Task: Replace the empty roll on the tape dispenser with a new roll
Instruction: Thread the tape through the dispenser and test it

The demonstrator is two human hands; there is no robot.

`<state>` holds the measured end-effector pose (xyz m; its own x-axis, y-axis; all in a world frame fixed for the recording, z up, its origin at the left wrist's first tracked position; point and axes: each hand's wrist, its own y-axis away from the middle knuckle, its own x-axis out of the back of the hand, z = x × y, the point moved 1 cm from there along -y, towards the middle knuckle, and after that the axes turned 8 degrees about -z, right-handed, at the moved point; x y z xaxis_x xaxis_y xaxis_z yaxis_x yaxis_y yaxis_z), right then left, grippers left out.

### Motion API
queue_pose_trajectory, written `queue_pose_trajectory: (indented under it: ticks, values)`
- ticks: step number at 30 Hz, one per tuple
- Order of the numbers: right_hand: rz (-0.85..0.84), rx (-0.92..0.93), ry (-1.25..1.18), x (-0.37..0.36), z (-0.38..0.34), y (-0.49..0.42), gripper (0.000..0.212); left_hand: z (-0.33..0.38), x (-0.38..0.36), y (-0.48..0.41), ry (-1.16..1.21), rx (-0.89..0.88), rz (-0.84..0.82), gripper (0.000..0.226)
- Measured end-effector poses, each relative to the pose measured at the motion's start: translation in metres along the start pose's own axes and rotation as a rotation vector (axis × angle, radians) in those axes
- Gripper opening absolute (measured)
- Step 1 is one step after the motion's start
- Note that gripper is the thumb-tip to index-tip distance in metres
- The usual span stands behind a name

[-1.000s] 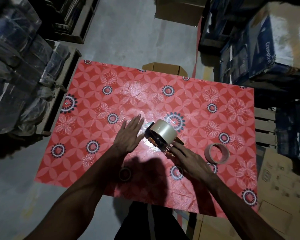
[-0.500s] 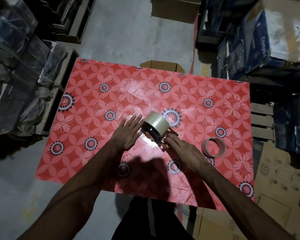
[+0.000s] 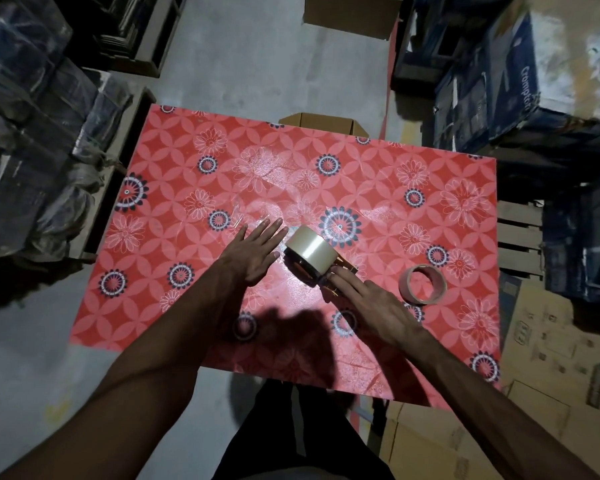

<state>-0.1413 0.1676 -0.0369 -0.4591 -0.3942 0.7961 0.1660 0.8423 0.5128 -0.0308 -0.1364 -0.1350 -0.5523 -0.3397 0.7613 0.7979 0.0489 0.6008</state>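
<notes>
New roll seated on the dispenser, spent core set aside on the red flower-patterned desk (image 3: 430, 188).

The full, pale, glossy roll of packing tape (image 3: 310, 249) is seen mounted on the orange-and-black hand-held tape dispenser (image 3: 340, 268), which lies near the middle of the desk. The empty brown cardboard roll (image 3: 422, 284) lies apart to its right. The left hand (image 3: 253, 252) is held flat with fingers straight and spread, just beside the roll. The right hand (image 3: 364, 299) is laid with straight fingers on the dispenser's handle, not clamped round it. The swap itself is judged done. Whether the tape end is threaded to the blade cannot be told, so that may be left.
</notes>
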Motion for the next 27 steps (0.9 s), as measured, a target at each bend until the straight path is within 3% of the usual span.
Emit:
queue_pose_trajectory:
  ticks: [4, 9, 18, 21, 27]
  values:
    - [0.052, -0.029, 0.001, -0.009, 0.005, 0.033, 0.070, -0.001, -0.001, 0.000, -0.011, 0.006, 0.010, 0.063]
    - [-0.016, -0.061, 0.045, -0.032, 0.026, 0.065, 0.085, 0.005, 0.001, 0.000, -0.030, 0.020, 0.028, 0.063]
    - [-0.058, -0.049, -0.018, -0.026, 0.028, 0.079, 0.083, 0.007, -0.003, 0.001, -0.111, 0.065, 0.053, 0.066]
    - [-0.077, -0.036, 0.059, -0.014, 0.023, 0.079, 0.088, 0.029, -0.014, 0.006, -0.230, -0.022, 0.059, 0.078]
    - [-0.030, -0.125, 0.091, 0.003, 0.005, 0.083, 0.090, 0.090, -0.036, 0.015, -0.199, -0.168, -0.014, 0.078]
